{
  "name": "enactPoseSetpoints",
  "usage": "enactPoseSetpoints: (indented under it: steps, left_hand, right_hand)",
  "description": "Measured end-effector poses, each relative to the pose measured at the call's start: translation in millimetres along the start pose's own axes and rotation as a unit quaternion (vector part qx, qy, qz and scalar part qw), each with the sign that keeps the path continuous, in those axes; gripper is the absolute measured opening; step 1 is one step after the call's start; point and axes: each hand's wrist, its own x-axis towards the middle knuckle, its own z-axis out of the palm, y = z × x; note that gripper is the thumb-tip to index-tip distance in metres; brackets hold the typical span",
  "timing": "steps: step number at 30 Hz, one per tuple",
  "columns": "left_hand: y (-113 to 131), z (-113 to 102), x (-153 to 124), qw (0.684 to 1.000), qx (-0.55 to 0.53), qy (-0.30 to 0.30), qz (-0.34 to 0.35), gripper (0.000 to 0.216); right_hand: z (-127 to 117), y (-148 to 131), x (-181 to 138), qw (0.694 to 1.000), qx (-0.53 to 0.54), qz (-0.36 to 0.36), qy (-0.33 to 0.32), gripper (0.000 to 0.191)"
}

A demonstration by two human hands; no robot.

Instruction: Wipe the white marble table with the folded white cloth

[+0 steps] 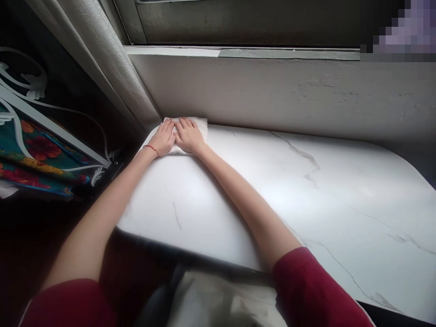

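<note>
A folded white cloth (201,126) lies at the far left corner of a white marble-patterned table (272,181), close to the wall. My left hand (162,138) lies flat on the cloth's left part, fingers stretched forward, a thin red bracelet at the wrist. Beside it and touching it, my right hand (188,135) presses flat on the middle of the cloth. Both palms face down; neither hand grips anything. Most of the cloth is hidden under the hands.
A grey wall (289,95) with a window ledge runs behind the table. A textured grey curtain (102,50) hangs at the left. Lower left stands a white metal frame with a bright flowered fabric (37,154). The table's rounded near edge is by my lap.
</note>
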Motion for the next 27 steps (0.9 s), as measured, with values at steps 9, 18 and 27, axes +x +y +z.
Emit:
enactPoseSetpoints:
  steps: [9, 18, 27]
  left_hand:
    - [-19, 17, 33, 0.998, -0.015, 0.054, 0.017, 0.062]
    - [-17, 15, 31, 0.999, 0.019, 0.04, 0.004, 0.063]
    - [31, 11, -17, 0.998, 0.053, 0.014, 0.01, 0.066]
  right_hand:
    - [3, 17, 15, 1.0, 0.002, 0.019, 0.024, 0.041]
    - [-3, 12, 5, 0.999, 0.001, 0.025, 0.028, 0.046]
    - [-20, 5, -47, 1.0, -0.023, -0.015, 0.003, 0.053]
